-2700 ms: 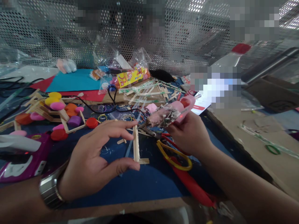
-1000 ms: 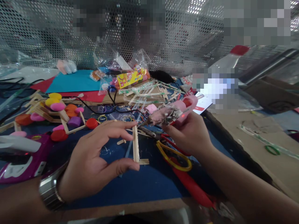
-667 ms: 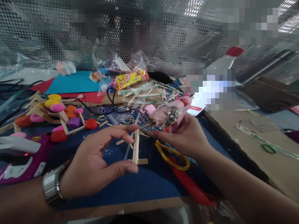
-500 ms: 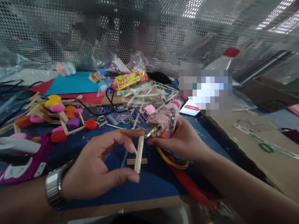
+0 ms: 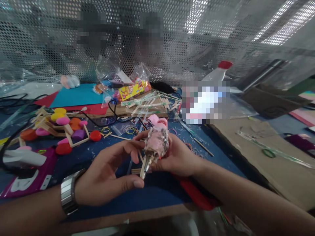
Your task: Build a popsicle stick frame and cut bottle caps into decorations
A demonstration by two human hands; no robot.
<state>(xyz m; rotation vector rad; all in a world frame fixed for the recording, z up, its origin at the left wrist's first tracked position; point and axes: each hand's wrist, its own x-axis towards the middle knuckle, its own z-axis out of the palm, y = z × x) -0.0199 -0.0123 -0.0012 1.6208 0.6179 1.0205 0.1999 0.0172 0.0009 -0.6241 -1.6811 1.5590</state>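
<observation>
Wooden stick (image 5: pixel 142 173) partly behind glue gun (image 5: pixel 157 142)

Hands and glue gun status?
Left hand holding craft-stick piece. Right hand gripping pink glue gun, nozzle alongside piece. Gun hides piece's far end.

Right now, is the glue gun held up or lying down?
Held up: the right hand grips the glue gun, its nozzle beside the wooden stick. Whether they touch, cannot tell.
</observation>
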